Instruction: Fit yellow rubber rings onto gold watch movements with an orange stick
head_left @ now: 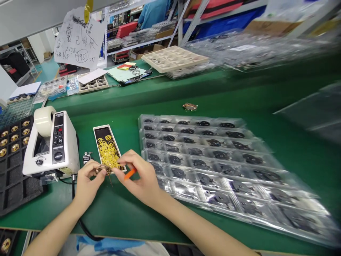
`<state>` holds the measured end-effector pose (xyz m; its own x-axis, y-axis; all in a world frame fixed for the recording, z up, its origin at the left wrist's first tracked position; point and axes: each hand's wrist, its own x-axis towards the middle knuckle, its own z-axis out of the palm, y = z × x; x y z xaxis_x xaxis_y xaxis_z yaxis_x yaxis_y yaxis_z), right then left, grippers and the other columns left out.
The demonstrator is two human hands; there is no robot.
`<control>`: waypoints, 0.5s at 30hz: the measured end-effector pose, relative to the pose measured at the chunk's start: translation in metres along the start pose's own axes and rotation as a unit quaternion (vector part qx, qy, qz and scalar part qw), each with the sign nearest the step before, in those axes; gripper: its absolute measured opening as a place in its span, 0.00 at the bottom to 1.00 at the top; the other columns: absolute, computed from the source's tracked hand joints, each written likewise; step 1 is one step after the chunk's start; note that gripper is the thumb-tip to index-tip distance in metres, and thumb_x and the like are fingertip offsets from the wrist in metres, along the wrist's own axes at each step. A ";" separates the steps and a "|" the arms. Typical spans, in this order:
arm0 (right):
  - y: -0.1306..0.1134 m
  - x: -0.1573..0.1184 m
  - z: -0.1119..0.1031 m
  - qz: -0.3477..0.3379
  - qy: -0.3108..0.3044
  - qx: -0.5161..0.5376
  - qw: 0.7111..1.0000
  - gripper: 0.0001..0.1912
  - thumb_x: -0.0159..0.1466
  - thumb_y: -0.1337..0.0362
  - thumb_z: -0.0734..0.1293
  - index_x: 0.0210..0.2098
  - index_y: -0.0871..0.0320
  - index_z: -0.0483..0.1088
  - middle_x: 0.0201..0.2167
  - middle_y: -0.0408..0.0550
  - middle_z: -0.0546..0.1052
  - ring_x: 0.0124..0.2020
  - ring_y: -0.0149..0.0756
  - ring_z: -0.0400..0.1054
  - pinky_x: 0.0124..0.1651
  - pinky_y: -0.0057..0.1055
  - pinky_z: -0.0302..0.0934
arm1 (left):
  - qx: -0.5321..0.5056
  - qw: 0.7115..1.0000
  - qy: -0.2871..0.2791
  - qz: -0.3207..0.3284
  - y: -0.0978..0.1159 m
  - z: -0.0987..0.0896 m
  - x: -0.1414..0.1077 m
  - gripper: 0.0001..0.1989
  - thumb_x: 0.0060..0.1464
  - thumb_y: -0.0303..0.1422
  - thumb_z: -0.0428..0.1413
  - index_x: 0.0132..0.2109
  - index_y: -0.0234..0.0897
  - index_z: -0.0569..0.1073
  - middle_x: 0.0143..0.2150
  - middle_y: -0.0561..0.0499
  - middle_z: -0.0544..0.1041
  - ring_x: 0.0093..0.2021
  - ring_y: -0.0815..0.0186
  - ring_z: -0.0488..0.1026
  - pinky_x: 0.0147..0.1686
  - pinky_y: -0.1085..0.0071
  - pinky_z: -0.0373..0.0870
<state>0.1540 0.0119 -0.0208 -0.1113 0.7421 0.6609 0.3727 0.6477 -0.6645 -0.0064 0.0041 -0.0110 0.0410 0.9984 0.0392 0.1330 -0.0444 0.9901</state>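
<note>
My left hand (90,177) pinches a small round metallic part (107,169) with thin wires hanging below it. Close on its right, my right hand (141,176) has an orange tool (130,173) held across the palm, its thumb tip near the part. Just behind both hands lies a white-rimmed box (96,142) with many small yellow rings (108,151). Right of my right hand, a clear plastic tray (183,190) holds rows of black parts (201,163).
A white tape dispenser (65,142) stands left of the box, beside a black tray (13,181) with gold rings. A small counter (86,157) sits near my left hand. Another metallic part (190,106) lies behind the clear tray. A raised shelf edge (119,96) runs along the back.
</note>
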 end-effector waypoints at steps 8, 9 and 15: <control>0.038 0.036 -0.039 0.006 -0.078 -0.237 0.968 0.08 0.65 0.65 0.61 0.30 0.55 0.69 0.31 0.48 0.74 0.31 0.35 0.70 0.28 0.29 0.57 | -0.057 0.994 -0.017 -0.092 -0.006 -0.001 -0.003 0.15 0.43 0.41 0.66 0.29 0.34 0.73 0.23 0.52 0.73 0.21 0.71 0.68 0.19 0.76 0.66; 0.056 0.053 -0.055 0.076 -0.081 -0.300 0.948 0.06 0.64 0.63 0.63 0.32 0.55 0.70 0.34 0.49 0.74 0.31 0.37 0.69 0.28 0.29 0.56 | -0.057 0.994 -0.022 -0.089 -0.006 -0.001 -0.004 0.15 0.43 0.42 0.65 0.29 0.34 0.73 0.23 0.52 0.73 0.21 0.70 0.69 0.19 0.76 0.67; 0.171 0.131 -0.180 0.407 -0.037 -0.442 0.799 0.12 0.63 0.61 0.66 0.32 0.67 0.72 0.36 0.62 0.74 0.39 0.50 0.71 0.34 0.35 0.59 | -0.051 0.997 0.006 -0.062 -0.007 -0.001 -0.010 0.18 0.46 0.47 0.63 0.29 0.35 0.75 0.24 0.51 0.73 0.22 0.69 0.70 0.21 0.76 0.67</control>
<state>0.3687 0.1890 0.0145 0.4574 0.8845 0.0923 0.8504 -0.4047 -0.3362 -0.0084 -0.0060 -0.0182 0.0178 0.9964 -0.0828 0.0354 0.0822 0.9960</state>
